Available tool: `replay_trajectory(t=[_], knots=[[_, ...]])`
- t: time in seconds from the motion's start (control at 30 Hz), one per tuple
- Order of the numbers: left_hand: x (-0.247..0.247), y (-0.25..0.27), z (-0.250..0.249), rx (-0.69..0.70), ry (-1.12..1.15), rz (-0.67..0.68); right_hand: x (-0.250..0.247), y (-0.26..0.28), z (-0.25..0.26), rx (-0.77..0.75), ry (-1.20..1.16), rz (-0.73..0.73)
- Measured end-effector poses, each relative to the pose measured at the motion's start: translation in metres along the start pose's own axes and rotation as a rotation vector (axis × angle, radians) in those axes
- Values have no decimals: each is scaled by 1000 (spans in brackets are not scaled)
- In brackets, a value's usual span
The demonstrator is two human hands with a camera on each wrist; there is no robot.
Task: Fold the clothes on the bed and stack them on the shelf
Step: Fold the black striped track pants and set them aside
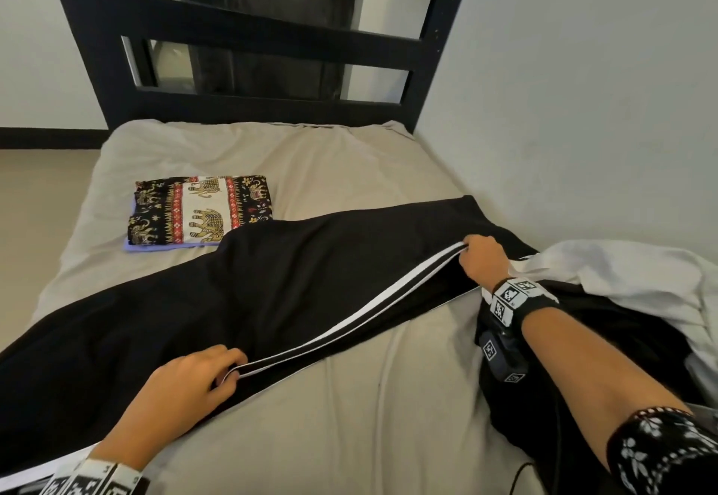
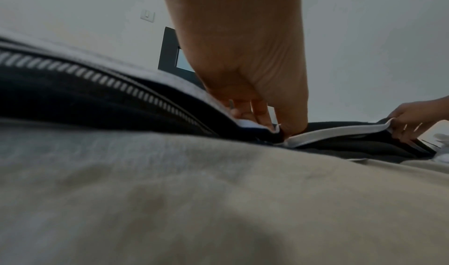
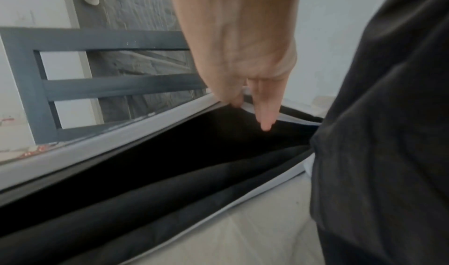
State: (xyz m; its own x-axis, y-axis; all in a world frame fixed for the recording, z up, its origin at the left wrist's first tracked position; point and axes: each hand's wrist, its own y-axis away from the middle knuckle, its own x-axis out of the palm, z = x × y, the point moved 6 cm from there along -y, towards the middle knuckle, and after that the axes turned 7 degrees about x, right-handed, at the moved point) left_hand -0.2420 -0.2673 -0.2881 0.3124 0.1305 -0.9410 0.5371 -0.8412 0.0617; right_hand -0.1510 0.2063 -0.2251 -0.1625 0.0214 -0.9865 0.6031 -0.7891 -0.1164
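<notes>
Black track pants with a white side stripe lie slantwise across the bed, long axis running from near left to far right. Left hand and right hand each pinch that striped edge, lifted off the sheet. Both ends of the pants are hidden or cut off.

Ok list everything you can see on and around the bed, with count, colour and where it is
Black garment: one, black with white stripes, laid across the bed, striped edge lifted.
Folded clothes: one small pile, elephant print on top, purple beneath, far left of the bed.
White cloth: one, white, right edge.
Bed sheet: one, beige.
Headboard: one, black, far end.
Left hand: pinches the striped edge, near side.
Right hand: pinches the same edge, farther along.
</notes>
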Motion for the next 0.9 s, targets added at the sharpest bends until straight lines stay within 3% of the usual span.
replay_trajectory(t=[0.1,0.13,0.23,0.3,0.43,0.57,0.7,0.8,0.9], knots=[[-1,1,1,-17,32,-3,-16,-2,2,-22,-12,-112],[-3,2,1,-20,39,5,-12,-1,1,-24,48,-30],[-5,3,-3,15,49,8,18,6,-13,18,294,391],[-8,4,-6,45,25,17,20,9,-16,42,338,478],[-4,2,-2,63,35,8,-9,-5,-11,206,199,351],[0,-2,4,16,28,-54,-12,-29,11,333,-267,492],[-8,-7,5,54,-18,-155,-16,-55,35,344,-544,445],[-17,-7,-4,102,10,-264,-10,-63,23,390,-557,343],[-19,-6,-1,91,55,-322,0,-61,-12,473,-411,254]])
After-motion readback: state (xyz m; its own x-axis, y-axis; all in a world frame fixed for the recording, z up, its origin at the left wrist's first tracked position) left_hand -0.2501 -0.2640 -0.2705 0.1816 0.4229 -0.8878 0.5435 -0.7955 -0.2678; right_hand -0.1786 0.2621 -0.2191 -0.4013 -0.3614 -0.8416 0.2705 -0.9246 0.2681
